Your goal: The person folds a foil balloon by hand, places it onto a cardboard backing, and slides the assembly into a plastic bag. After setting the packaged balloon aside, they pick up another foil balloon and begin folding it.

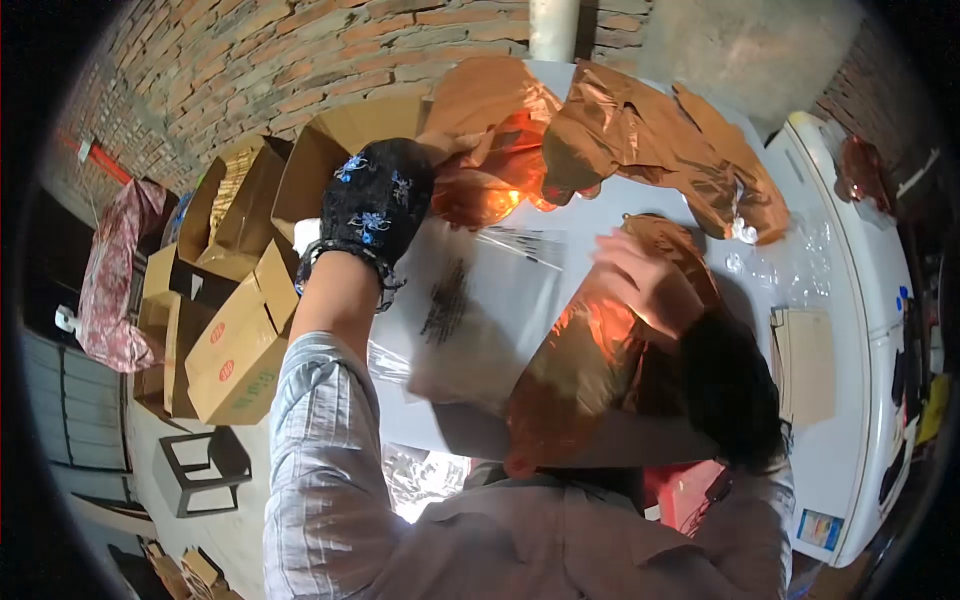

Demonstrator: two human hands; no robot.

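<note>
My left hand point(440, 150), in a black mitt-like cover with blue embroidered flowers, reaches to crumpled orange plastic bags point(490, 185) at the far side of the table. Its fingertips are lost against the orange film, so their grip does not show. My right hand point(645, 280), below a dark cuff, is over another orange plastic bag point(570, 370) lying slantwise near me. Its fingers are stretched out to the left and somewhat blurred. Between the hands lies a clear plastic bag point(450, 310) with dark printing. More orange bags point(650, 140) spread over the far right.
A white table point(410, 420) carries the bags. Open cardboard boxes point(240, 350) stand to the left, above a grey stool point(205, 470). Clear plastic point(800, 255) and a piece of cardboard point(805, 365) lie on the right. A brick wall point(300, 60) is behind.
</note>
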